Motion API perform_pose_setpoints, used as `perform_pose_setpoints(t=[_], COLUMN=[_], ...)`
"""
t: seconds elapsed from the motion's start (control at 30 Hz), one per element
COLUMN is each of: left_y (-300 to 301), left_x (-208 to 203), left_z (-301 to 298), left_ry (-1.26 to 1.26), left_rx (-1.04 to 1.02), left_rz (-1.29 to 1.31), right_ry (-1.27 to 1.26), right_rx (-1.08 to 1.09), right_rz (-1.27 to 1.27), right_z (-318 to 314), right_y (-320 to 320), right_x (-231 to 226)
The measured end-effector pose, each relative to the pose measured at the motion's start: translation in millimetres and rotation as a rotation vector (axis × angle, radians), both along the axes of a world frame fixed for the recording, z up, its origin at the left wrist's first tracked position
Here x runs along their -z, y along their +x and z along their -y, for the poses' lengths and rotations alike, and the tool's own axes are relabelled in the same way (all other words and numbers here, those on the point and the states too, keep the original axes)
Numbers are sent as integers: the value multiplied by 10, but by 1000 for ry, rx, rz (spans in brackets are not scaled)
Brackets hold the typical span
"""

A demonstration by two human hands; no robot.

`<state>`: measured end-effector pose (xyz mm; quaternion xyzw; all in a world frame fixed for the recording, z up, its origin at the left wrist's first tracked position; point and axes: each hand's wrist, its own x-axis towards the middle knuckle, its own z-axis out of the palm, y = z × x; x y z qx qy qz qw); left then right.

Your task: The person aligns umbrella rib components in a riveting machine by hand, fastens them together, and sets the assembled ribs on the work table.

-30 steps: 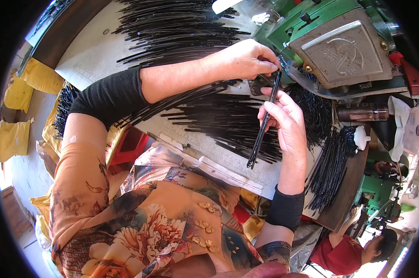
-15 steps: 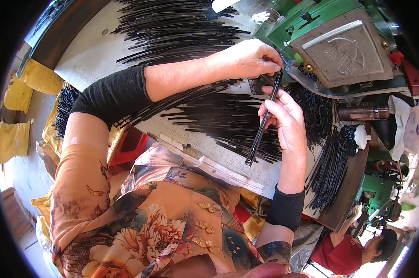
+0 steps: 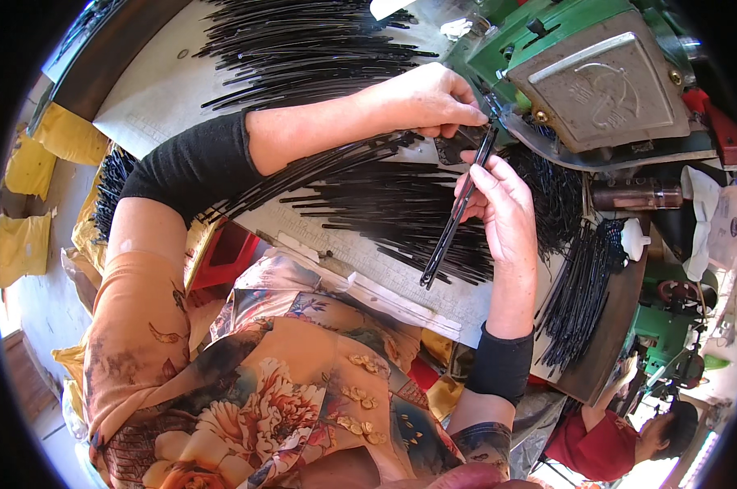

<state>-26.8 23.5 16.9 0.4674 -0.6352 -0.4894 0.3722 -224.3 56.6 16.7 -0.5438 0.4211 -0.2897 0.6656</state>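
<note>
Both hands point(image 3: 507, 208) pinch a black rod point(image 3: 454, 216) at the green machine point(image 3: 580, 73).

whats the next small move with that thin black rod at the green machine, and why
Probably ease the thin black metal rod slightly further up into the green machine: the right hand holds it mid-length, and the left hand pinches near its top end, right at the machine's edge.

Workbench point(image 3: 181, 90), pale top, loaded with black rods.
Loose rod piles point(image 3: 303, 49) and point(image 3: 385, 212) are spread across it; a green machine point(image 3: 580, 73) is mounted at the far end.
</note>
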Motion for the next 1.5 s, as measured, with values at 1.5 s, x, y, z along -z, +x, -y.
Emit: perform_pose_setpoints(t=[1.5], left_y=[-45], left_x=[97], left_z=[-21], left_ry=[198], left_rx=[79], left_rz=[-280], right_ry=[-127], right_rx=[166], right_rz=[48], right_z=[100], right_y=[119], right_x=[41])
